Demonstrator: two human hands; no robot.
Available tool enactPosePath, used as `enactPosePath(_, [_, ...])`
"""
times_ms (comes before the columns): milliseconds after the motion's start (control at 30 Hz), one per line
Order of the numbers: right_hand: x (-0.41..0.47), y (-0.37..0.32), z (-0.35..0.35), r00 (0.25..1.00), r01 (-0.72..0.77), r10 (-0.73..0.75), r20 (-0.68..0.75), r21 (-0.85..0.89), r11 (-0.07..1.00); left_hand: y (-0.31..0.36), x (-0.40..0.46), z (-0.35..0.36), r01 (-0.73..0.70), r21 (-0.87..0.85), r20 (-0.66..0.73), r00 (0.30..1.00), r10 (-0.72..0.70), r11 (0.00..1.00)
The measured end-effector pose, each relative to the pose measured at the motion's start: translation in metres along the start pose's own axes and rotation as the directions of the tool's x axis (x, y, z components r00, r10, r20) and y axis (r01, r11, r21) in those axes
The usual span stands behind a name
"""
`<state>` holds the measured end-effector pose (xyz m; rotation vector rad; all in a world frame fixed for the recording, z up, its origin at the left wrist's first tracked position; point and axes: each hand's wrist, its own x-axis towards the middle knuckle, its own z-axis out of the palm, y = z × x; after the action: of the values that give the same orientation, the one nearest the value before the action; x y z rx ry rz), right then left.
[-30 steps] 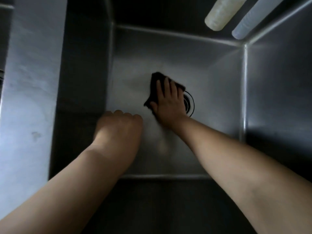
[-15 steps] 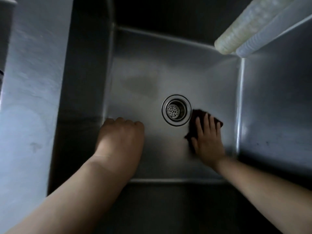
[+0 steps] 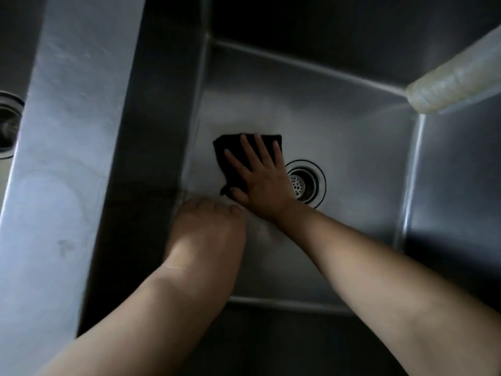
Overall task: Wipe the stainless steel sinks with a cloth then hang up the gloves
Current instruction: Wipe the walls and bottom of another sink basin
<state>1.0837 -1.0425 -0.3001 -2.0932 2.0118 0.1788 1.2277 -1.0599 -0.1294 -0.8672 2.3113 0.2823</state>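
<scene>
While I lean over the basin, my left hand (image 3: 208,229) sits nearest, planted on the sink floor by the left wall; its fingers (image 3: 217,207) look curled under and hold nothing I can see, so I judge it a brace that carries my weight. Just beyond it my right hand (image 3: 261,183) lies flat on the dark cloth (image 3: 230,158), fingers straight and spread, pressing rather than gripping, which I take as the way to keep the whole rag in contact with the steel. That cloth is on the bottom of the sink (image 3: 366,164), left of the drain strainer (image 3: 306,183), with my wrist partly over the drain's rim. Steel here is dull and dim, with soft streaks of glare along the creases; whether it is wet I cannot tell. Left of the basin, a broad divider (image 3: 70,131) runs up the view, and past it a second drain (image 3: 6,126) peeks in, so another basin waits. Farther off, a pale ribbed tube (image 3: 455,80) juts over the far right corner. No gloves in view.
</scene>
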Motion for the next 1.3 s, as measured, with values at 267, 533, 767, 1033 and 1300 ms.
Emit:
enactPosePath(267, [0.064, 0.083, -0.025, 0.98, -0.174, 0.175, -0.099, 0.021, 0.985, -0.001, 0.003, 0.01, 0.01, 0.017, 0.02, 1.0, -0.01, 1.0])
enactPosePath(533, [0.009, 0.153, -0.023, 0.896, -0.432, 0.435, -0.086, 0.055, 0.9, 0.0, -0.002, 0.007, 0.014, -0.037, -0.088, 0.996, -0.017, 0.999])
enactPosePath(767, [-0.114, 0.151, -0.003, 0.781, -0.624, 0.621, 0.067, 0.047, 0.78, 0.001, -0.006, 0.002, -0.069, -0.06, -0.066, 0.996, 0.065, 0.996])
enactPosePath(1033, [-0.197, 0.055, 0.007, 0.703, -0.678, 0.654, 0.279, -0.016, 0.735, 0.006, -0.012, 0.002, -0.107, -0.007, -0.17, 0.98, 0.104, 0.994])
enactPosePath(1300, [-0.209, 0.023, 0.022, 0.593, -0.727, 0.633, 0.498, -0.007, 0.687, 0.008, -0.021, -0.004, -0.165, -0.036, -0.14, 0.977, 0.158, 0.986])
